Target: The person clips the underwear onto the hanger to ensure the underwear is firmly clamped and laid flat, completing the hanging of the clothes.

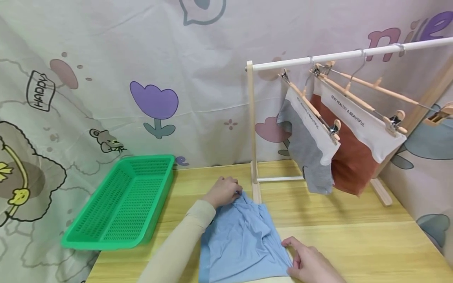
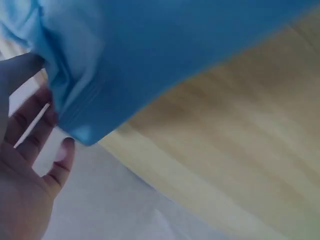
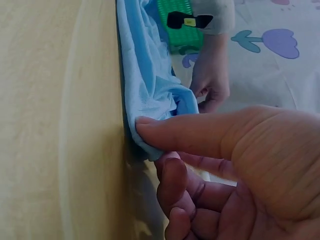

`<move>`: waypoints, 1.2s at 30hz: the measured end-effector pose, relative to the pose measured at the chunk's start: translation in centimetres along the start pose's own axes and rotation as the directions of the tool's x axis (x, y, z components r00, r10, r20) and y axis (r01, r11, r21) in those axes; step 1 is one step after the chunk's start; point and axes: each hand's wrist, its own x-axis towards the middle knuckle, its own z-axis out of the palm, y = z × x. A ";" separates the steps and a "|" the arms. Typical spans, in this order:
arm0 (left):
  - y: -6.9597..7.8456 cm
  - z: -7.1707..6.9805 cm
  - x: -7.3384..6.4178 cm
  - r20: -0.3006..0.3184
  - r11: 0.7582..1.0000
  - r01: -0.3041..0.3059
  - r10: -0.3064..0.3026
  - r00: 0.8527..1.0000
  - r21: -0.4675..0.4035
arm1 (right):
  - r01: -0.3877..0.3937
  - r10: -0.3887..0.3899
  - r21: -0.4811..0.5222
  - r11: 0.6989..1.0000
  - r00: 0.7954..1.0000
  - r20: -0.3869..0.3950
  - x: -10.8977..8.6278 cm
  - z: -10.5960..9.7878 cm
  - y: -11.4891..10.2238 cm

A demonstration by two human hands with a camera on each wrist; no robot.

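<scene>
A light blue garment [image 1: 244, 239] lies crumpled on the table, its near part spread wider. At its far end my left hand [image 1: 223, 192] pinches the bunched edge; the left wrist view shows the cloth's stitched hem beside that hand's fingers [image 2: 62, 162]. My right hand [image 1: 313, 262] is at the near right corner. There, in the right wrist view, the thumb [image 3: 175, 134] and bent index finger pinch the cloth's edge. Folds hide the garment's exact kind.
A green slotted basket [image 1: 152, 220] stands at the left. On the right, a rack [image 1: 250, 118] carries clip hangers [image 1: 304, 96] with grey shorts [image 1: 308, 145] and rust-brown shorts [image 1: 354, 157], both with white waistbands. A printed cloth [image 1: 212, 98] backs the wooden table [image 1: 339, 224].
</scene>
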 end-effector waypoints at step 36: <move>0.7 -5.0 -5.9 0.020 0.802 0.008 0.005 1.000 -0.597 | 0.000 -0.003 -0.139 0.990 1.000 -0.018 1.1 1.1 -1.4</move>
